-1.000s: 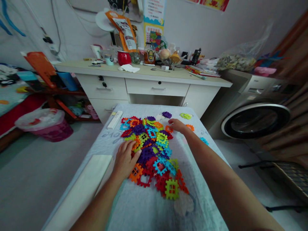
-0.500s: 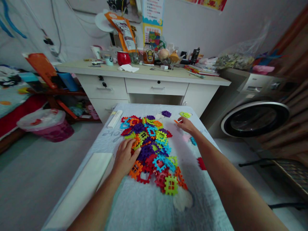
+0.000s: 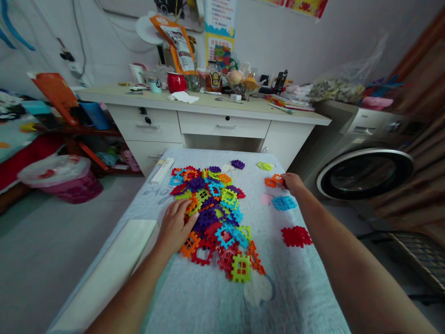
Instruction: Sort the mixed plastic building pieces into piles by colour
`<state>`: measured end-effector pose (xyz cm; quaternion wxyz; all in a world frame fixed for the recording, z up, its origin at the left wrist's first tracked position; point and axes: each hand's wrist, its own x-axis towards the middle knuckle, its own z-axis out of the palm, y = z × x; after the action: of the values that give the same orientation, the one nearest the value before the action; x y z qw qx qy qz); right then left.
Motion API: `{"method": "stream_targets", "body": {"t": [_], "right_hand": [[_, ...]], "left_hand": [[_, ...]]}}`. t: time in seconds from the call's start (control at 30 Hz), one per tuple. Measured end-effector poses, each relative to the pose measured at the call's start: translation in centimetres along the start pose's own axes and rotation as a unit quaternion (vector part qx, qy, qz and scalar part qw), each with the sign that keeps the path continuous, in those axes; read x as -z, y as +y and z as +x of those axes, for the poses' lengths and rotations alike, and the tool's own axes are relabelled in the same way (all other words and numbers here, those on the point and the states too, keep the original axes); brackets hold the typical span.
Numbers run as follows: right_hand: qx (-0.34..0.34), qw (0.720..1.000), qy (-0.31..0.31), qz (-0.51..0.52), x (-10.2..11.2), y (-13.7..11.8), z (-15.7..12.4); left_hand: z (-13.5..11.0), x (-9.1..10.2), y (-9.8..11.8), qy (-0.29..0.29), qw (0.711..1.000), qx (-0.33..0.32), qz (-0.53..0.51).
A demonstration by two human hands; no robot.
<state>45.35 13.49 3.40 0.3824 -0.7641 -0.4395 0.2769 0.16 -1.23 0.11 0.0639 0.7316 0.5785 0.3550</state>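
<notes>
A heap of colourful interlocking plastic blocks [image 3: 207, 218], square with notched edges and some with window cut-outs, lies in the middle of the cloth-covered table. My left hand [image 3: 176, 226] rests against the heap's left side, its fingers stretched out and apart. At the right, my right hand [image 3: 292, 183] pinches an orange interlocking block [image 3: 277, 179] near the tabletop; its fingertips are partly hidden. More orange shows just left of that block. Along the same side lie blue blocks [image 3: 284, 203], red blocks [image 3: 296, 236] and yellow-green blocks [image 3: 264, 165]. Purple blocks [image 3: 238, 164] lie at the far edge.
A white power strip or similar bar [image 3: 162, 171] lies at the table's far left, and a long white board [image 3: 114, 269] along its left edge. Beyond stands a cluttered white desk [image 3: 222, 121]. A washing machine [image 3: 365, 171] is at the right, a pink bin [image 3: 66, 181] at the left.
My right hand has moved right and slightly nearer with the orange block, down beside the blue blocks. My left hand stays at the heap. The view has shifted slightly.
</notes>
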Motion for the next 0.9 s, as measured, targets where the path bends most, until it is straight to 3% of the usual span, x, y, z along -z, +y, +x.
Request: {"method": "stream_targets", "body": {"t": [0.27, 0.43, 0.5, 0.67, 0.77, 0.9], "right_hand": [[0.003, 0.989, 0.064, -0.133, 0.1, -0.8, 0.2], [0.138, 0.964, 0.081, -0.211, -2.0, -3.5, -2.1], [0.201, 0.954, 0.040, -0.219, -3.7, -5.1, -3.7], [0.298, 0.917, -0.146, -0.221, -8.8, -8.6, -7.3], [0.320, 0.905, -0.180, -0.215, -11.9, -10.0, -8.1], [0.302, 0.910, -0.193, -0.206, -14.9, -10.8, -8.2]], "left_hand": [[0.0, 0.1, 0.1, -0.008, 1.000, -0.002, 0.004], [-0.1, -0.1, -0.1, -0.004, 1.000, 0.000, 0.004], [-0.1, -0.1, -0.2, -0.003, 1.000, -0.002, 0.002], [-0.1, -0.1, -0.1, -0.001, 1.000, -0.002, 0.001], [-0.1, 0.0, 0.0, 0.000, 1.000, 0.000, -0.001], [-0.1, 0.1, 0.1, -0.005, 1.000, 0.003, 0.000]]}}
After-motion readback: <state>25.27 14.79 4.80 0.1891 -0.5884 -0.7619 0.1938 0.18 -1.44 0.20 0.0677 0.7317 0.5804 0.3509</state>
